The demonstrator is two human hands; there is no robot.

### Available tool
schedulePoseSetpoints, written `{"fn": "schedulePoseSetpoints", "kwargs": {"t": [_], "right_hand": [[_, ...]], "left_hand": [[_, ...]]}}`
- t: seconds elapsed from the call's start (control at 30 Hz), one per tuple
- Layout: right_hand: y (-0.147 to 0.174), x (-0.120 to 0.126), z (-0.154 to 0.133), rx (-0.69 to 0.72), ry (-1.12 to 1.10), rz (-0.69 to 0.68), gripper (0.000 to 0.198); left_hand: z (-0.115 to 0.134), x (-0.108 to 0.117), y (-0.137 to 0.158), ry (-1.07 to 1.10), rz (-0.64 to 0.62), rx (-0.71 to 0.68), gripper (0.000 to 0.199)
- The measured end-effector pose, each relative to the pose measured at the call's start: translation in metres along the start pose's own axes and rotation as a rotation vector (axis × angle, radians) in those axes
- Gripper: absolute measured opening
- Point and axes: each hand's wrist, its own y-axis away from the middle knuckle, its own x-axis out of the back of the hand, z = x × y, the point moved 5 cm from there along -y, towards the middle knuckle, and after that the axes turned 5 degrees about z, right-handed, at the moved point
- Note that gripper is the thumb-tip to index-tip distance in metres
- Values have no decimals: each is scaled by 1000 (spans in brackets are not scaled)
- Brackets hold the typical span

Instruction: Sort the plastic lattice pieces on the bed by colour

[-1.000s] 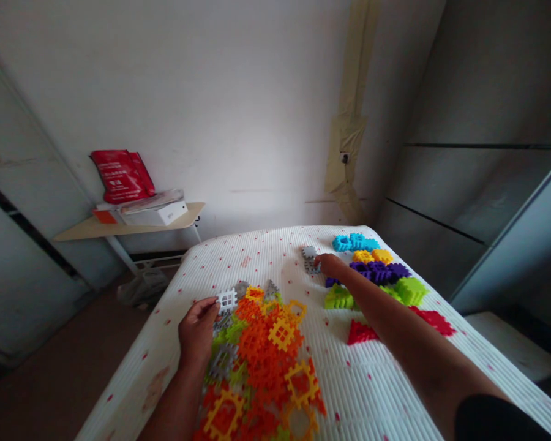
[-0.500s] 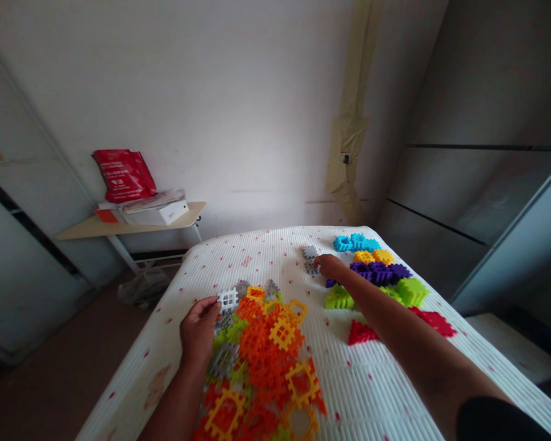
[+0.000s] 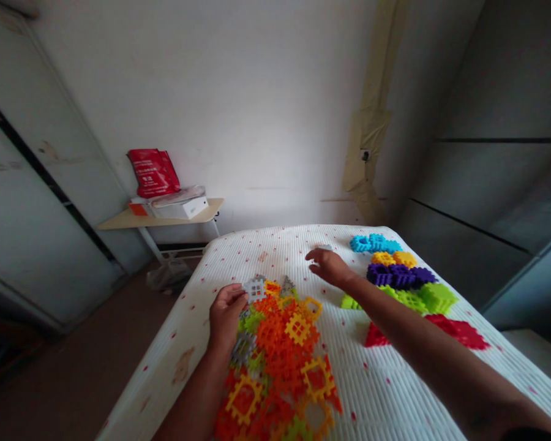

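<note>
My left hand (image 3: 226, 315) pinches the edge of a grey square window-shaped building piece (image 3: 258, 290) with notched edges, over the far left end of a mixed pile. That pile holds orange pieces (image 3: 275, 349), yellow pieces (image 3: 298, 329), lime pieces and further grey ones. My right hand (image 3: 329, 267) reaches over the far part of the bed with its fingers apart and nothing visible in them. Just behind it, a bit of light grey pieces (image 3: 324, 247) shows; the hand hides the rest.
Sorted groups lie on the right side of the patterned bed cover (image 3: 183, 343): blue (image 3: 376, 243), yellow (image 3: 395, 259), purple (image 3: 399, 275), lime (image 3: 436, 297) and red pieces (image 3: 459, 331). A side table (image 3: 119, 220) with a red bag (image 3: 153, 173) and white box stands back left.
My right hand has drawn back from the grey pieces and its fingers have parted. My left hand still holds the grey piece, now turned differently. The view has swung left.
</note>
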Motion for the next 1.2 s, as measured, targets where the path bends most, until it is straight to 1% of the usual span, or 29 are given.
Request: {"fn": "schedulePoseSetpoints", "kwargs": {"t": [0.07,0.13,0.17,0.2,0.27,0.33,0.4,0.5,0.6,0.67,0.73,0.8,0.87,0.9,1.0,1.1,1.2], "right_hand": [[4,0,-37,175,-97,37,30],[11,-3,-72,351,-168,73,36],[13,-6,-86,414,-178,81,39],[15,-10,-97,445,-166,79,42],[17,-18,-111,453,-115,66,47],[17,-23,-116,431,-64,55,47],[17,-26,-118,421,-27,52,42],[19,-27,-120,441,18,48,37],[21,-23,-119,476,84,43,37],[19,-18,-112,494,128,24,40],[13,-11,-93,472,168,-11,44],[3,-3,-60,361,218,-55,49],[-6,3,-19,193,276,-106,54],[-9,6,1,137,295,-114,56],[-12,7,45,54,323,-149,57],[-10,-1,67,26,331,-189,54],[-8,-10,73,18,326,-208,51]], "left_hand": [[1,-3,3,16,-29,15,43],[1,-6,5,33,-62,27,46],[1,-7,6,38,-75,31,47],[0,-7,7,40,-84,32,48],[-1,-8,8,43,-97,34,50],[-1,-9,9,40,-115,35,51],[0,-11,10,33,-137,34,51],[2,-15,14,27,-160,31,50],[5,-20,19,38,-196,47,51],[6,-23,22,58,-219,59,53],[8,-22,22,74,-217,50,55],[10,-18,19,82,-192,26,55],[9,-13,14,88,-158,9,55],[8,-11,11,87,-144,6,54],[4,-7,7,55,-122,6,52],[2,-9,7,6,-134,0,49],[2,-10,9,-10,-148,-12,46]]}}
